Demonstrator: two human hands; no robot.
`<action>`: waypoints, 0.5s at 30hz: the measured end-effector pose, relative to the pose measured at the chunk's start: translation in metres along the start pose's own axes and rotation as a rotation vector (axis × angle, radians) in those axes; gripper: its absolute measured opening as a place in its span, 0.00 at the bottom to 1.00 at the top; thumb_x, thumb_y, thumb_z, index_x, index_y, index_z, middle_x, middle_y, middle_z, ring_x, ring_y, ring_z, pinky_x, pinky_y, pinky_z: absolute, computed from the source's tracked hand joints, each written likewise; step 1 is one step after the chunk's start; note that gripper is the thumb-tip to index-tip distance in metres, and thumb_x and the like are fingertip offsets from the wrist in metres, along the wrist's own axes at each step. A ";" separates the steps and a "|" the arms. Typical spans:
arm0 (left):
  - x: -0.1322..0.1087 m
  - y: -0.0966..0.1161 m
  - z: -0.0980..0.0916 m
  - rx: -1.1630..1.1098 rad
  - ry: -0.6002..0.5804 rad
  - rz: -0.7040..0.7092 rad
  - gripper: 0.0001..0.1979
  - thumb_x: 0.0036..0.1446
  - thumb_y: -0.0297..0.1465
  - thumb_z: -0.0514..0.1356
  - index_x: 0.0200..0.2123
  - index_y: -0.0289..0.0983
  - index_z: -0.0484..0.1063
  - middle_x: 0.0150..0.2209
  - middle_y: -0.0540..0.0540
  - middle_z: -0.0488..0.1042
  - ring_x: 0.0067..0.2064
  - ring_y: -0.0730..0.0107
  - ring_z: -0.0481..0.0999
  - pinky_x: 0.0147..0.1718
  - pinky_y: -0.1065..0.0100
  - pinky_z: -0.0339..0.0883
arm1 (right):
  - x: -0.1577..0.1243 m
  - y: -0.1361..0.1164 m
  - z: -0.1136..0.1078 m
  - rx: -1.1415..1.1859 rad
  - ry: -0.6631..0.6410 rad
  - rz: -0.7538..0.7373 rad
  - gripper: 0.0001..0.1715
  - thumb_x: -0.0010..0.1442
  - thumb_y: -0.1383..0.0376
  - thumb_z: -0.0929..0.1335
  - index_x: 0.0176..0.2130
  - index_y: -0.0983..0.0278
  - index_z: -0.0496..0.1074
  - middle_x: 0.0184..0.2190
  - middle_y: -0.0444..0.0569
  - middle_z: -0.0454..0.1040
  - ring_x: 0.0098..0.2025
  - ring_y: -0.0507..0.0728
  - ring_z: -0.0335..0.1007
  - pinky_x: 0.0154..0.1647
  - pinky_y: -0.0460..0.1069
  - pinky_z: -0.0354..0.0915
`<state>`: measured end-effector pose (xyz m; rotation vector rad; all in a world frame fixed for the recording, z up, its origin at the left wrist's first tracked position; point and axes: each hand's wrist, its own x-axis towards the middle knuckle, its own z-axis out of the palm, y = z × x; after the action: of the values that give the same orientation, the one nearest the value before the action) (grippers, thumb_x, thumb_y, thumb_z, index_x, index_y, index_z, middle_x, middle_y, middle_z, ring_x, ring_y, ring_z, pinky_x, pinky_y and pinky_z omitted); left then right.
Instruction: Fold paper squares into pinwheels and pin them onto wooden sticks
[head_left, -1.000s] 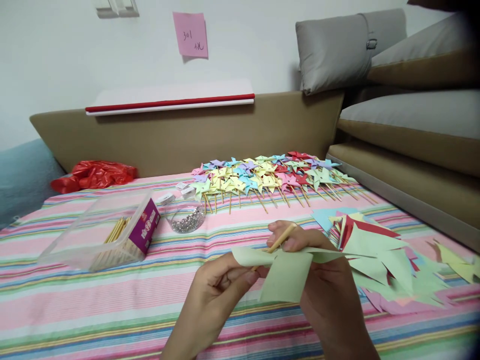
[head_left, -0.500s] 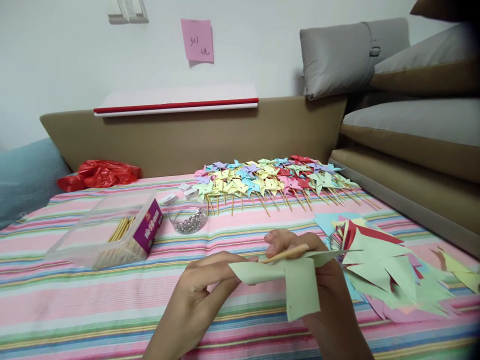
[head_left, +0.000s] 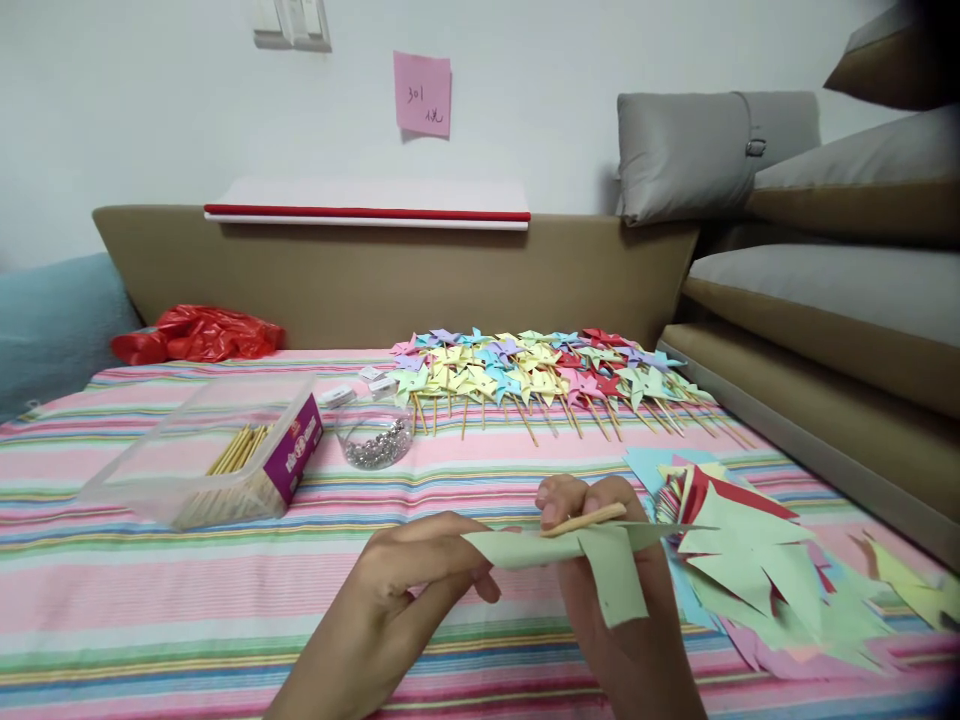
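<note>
Between my two hands is a light green pinwheel paper [head_left: 616, 572], cut into blades, one of which hangs down. My left hand [head_left: 420, 570] pinches the tip of its left blade between thumb and fingers. A short wooden stick [head_left: 583, 520] lies across the top of the paper. The fingers of my right hand [head_left: 592, 500] press the stick against the sheet from behind and above; the paper hides part of this hand. Loose cut papers [head_left: 757, 550] in green, red, pink and blue lie to the right of my right hand.
Finished pinwheels [head_left: 525, 370] on sticks lie in rows at the back. A clear plastic box [head_left: 180, 490] with wooden sticks stands at left, near a bowl [head_left: 375, 440] of silvery pins. A red plastic bag [head_left: 202, 335] lies behind; stacked cushions [head_left: 840, 300] rise on the right.
The hanging blade has swung slightly to the right and up. My right fingers have shifted along the stick and curled higher. The camera view has tilted a little upward.
</note>
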<state>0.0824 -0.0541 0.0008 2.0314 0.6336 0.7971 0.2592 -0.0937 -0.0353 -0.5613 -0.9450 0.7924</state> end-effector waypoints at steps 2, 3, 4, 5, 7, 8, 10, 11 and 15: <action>0.000 -0.001 -0.001 0.013 0.006 0.006 0.14 0.68 0.30 0.56 0.39 0.42 0.83 0.35 0.45 0.80 0.37 0.65 0.79 0.37 0.69 0.69 | -0.001 0.001 -0.003 -0.005 -0.014 0.038 0.08 0.63 0.60 0.72 0.37 0.54 0.68 0.34 0.43 0.76 0.36 0.55 0.72 0.35 0.50 0.68; 0.000 -0.002 -0.001 0.020 0.012 0.007 0.14 0.68 0.30 0.56 0.40 0.42 0.83 0.35 0.45 0.81 0.37 0.65 0.79 0.37 0.70 0.69 | -0.001 0.003 -0.005 -0.010 -0.014 0.047 0.07 0.63 0.61 0.71 0.37 0.55 0.68 0.35 0.44 0.76 0.37 0.55 0.72 0.35 0.50 0.68; 0.000 -0.003 -0.001 0.024 0.017 0.008 0.14 0.68 0.30 0.56 0.40 0.42 0.83 0.35 0.46 0.81 0.37 0.65 0.79 0.37 0.70 0.69 | -0.001 0.004 -0.006 -0.013 -0.011 0.046 0.06 0.63 0.61 0.72 0.38 0.56 0.69 0.36 0.45 0.77 0.37 0.56 0.73 0.35 0.50 0.69; 0.001 -0.004 -0.001 0.024 0.024 0.005 0.13 0.68 0.30 0.56 0.40 0.42 0.83 0.35 0.46 0.81 0.38 0.65 0.80 0.37 0.70 0.70 | -0.001 0.006 -0.006 -0.009 -0.005 0.041 0.06 0.63 0.61 0.72 0.38 0.56 0.69 0.36 0.45 0.77 0.38 0.56 0.73 0.36 0.50 0.69; 0.001 -0.007 0.000 0.008 0.042 -0.020 0.12 0.68 0.31 0.57 0.41 0.43 0.83 0.37 0.46 0.82 0.39 0.65 0.80 0.38 0.71 0.70 | -0.001 0.010 -0.006 0.005 0.012 0.040 0.07 0.62 0.61 0.72 0.38 0.57 0.70 0.36 0.45 0.77 0.40 0.56 0.74 0.39 0.51 0.69; 0.001 -0.008 0.001 -0.006 0.051 -0.041 0.12 0.68 0.31 0.57 0.41 0.43 0.82 0.38 0.46 0.82 0.41 0.65 0.81 0.40 0.71 0.71 | 0.000 0.012 -0.005 0.009 0.029 0.055 0.07 0.62 0.61 0.73 0.37 0.58 0.70 0.36 0.45 0.77 0.41 0.56 0.74 0.41 0.51 0.69; 0.002 -0.011 0.004 -0.051 0.060 -0.087 0.11 0.68 0.33 0.57 0.42 0.44 0.82 0.40 0.46 0.82 0.44 0.64 0.81 0.42 0.71 0.71 | 0.001 0.015 -0.003 0.012 0.104 0.108 0.08 0.61 0.61 0.73 0.38 0.58 0.70 0.38 0.45 0.77 0.44 0.56 0.74 0.47 0.52 0.68; 0.002 -0.012 0.006 -0.086 0.063 -0.117 0.11 0.68 0.34 0.58 0.43 0.44 0.82 0.41 0.46 0.83 0.45 0.64 0.81 0.44 0.70 0.72 | 0.002 0.016 -0.003 0.012 0.154 0.134 0.10 0.61 0.60 0.74 0.40 0.57 0.70 0.41 0.46 0.77 0.47 0.56 0.74 0.50 0.53 0.68; 0.008 -0.020 0.015 -0.334 0.277 -0.281 0.16 0.63 0.37 0.63 0.53 0.44 0.77 0.46 0.43 0.83 0.50 0.59 0.82 0.50 0.66 0.73 | 0.007 0.018 -0.005 -0.084 0.304 0.178 0.34 0.58 0.52 0.74 0.58 0.54 0.61 0.57 0.52 0.71 0.54 0.59 0.71 0.52 0.54 0.66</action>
<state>0.0961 -0.0466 -0.0201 1.5043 0.8580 0.9509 0.2600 -0.0783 -0.0475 -0.8226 -0.6556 0.8013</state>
